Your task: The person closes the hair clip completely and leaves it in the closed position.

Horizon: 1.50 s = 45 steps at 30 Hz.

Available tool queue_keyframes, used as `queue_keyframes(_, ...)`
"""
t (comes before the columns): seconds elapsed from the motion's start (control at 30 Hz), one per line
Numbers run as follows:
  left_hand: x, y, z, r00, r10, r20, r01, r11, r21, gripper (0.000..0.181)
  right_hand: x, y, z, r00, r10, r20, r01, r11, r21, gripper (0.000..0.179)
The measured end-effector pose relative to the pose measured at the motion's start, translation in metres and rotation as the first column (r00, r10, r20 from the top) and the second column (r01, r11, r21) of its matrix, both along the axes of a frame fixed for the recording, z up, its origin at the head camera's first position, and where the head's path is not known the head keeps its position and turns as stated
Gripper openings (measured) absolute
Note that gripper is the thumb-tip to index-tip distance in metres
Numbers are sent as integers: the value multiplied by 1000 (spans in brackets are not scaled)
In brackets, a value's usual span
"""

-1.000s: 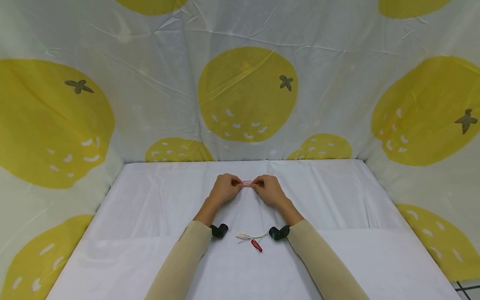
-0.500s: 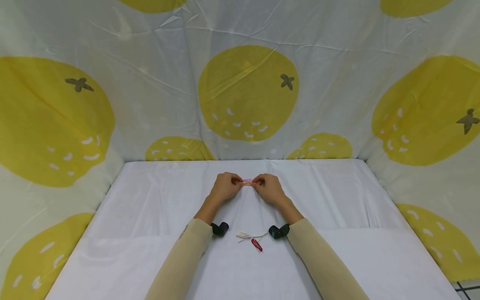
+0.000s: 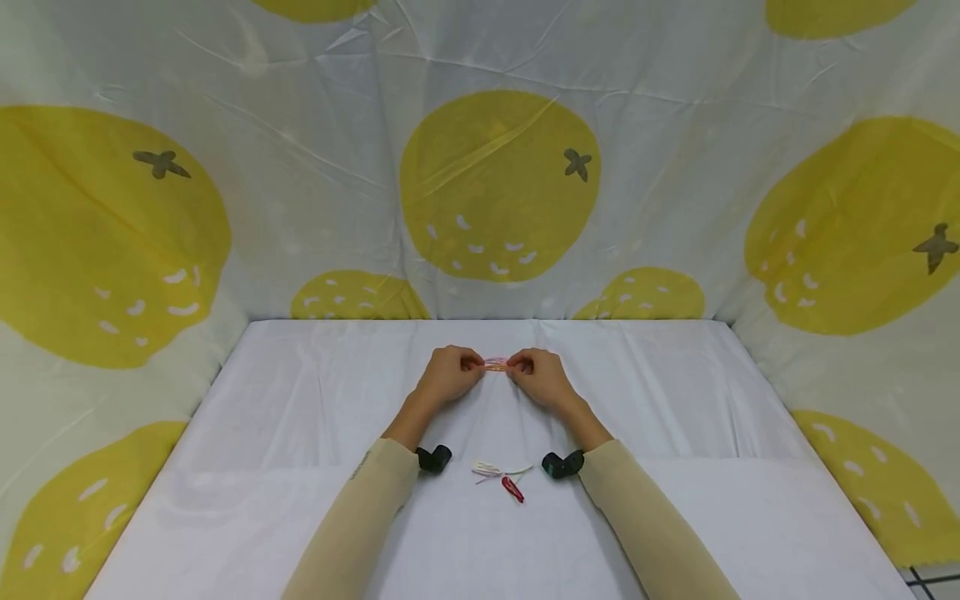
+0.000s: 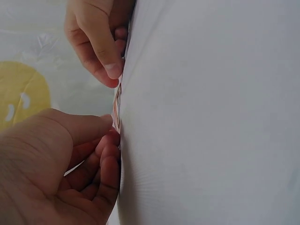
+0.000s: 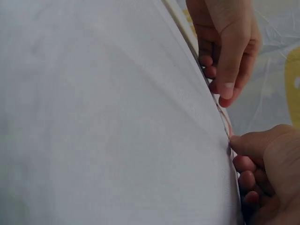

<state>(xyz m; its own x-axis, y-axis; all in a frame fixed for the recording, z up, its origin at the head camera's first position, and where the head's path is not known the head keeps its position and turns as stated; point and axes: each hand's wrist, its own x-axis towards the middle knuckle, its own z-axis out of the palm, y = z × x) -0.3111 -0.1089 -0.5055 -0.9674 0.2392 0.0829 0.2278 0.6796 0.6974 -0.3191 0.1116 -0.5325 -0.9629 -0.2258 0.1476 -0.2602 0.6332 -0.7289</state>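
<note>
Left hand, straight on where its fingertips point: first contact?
Past the pink and orange strands that it pinches, the left hand would likely meet the right hand first; exact depth alignment is unclear.

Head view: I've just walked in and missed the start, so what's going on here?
A person's left hand and right hand pinch a small bunch of pink and orange strands from opposite sides, with a short stretch showing between them. They are toward the far edge of a white cloth. Nearer the person, some pale strands and a small red bundle lie on the cloth, untouched by either hand.
</note>
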Motion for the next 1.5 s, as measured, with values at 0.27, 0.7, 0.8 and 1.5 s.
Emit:
queue_keyframes(0.27, 5, -5, 0, 999, -47, 13, 47, 998, -38, 16, 9, 7, 4, 996, 87, 16, -86, 996, -29, 19)
queue_keyframes(0.7, 26, -21, 5, 992, -123, 0, 122, 991, -52, 21, 26, 25, 10, 988, 155, 3, -155, 987, -52, 23)
queue_keyframes(0.8, 33, -25, 7, 988, -152, -17, 150, 987, -53, 23, 31, 27, 13, 986, 168, 1, -168, 984, -54, 24)
queue_keyframes(1.5, 71, -35, 18, 979, -192, -71, 195, 980, 35, 31, 72, 43, 32, 960, 271, -67, -275, 959, -69, 31)
